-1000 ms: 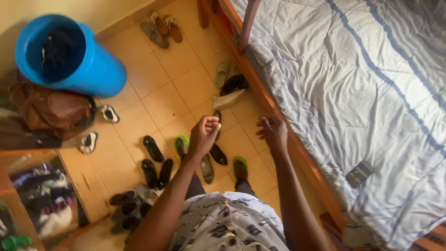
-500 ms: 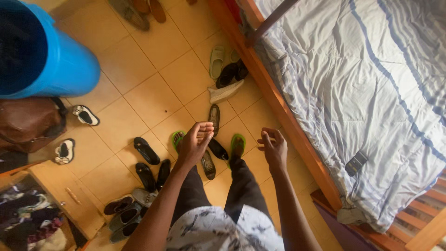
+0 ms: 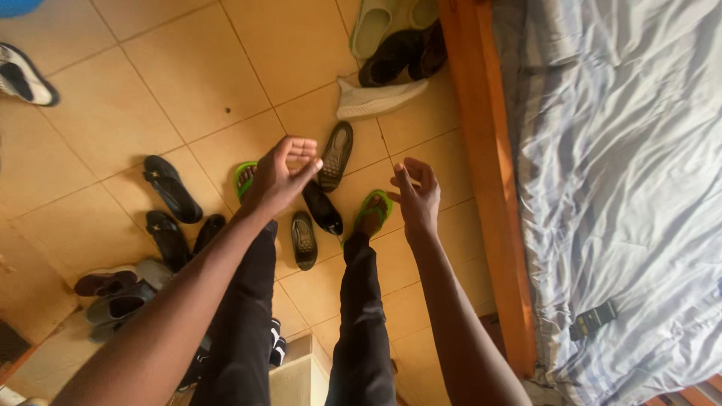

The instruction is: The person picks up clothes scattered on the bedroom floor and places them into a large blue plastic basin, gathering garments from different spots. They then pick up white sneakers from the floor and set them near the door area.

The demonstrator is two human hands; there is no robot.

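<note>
Tan tiled floor (image 3: pixel 150 98), shoes scattered all over.
Left hand (image 3: pixel 280 177) and right hand (image 3: pixel 416 197) are held out empty, fingers loosely spread, beside the wooden bed frame (image 3: pixel 481 150).

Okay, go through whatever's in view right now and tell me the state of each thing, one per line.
Left hand: open, empty, raised.
Right hand: open, empty, fingers loosely curled.
Green sandals: worn on the feet.
Black shoes: off, scattered on the tiled floor.
Bed sheet: rumpled.
Small dark device: lying on the sheet.

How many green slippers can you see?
2. Both are on the person's feet: one green slipper partly hidden behind the left hand, the other beside the right hand.
</note>
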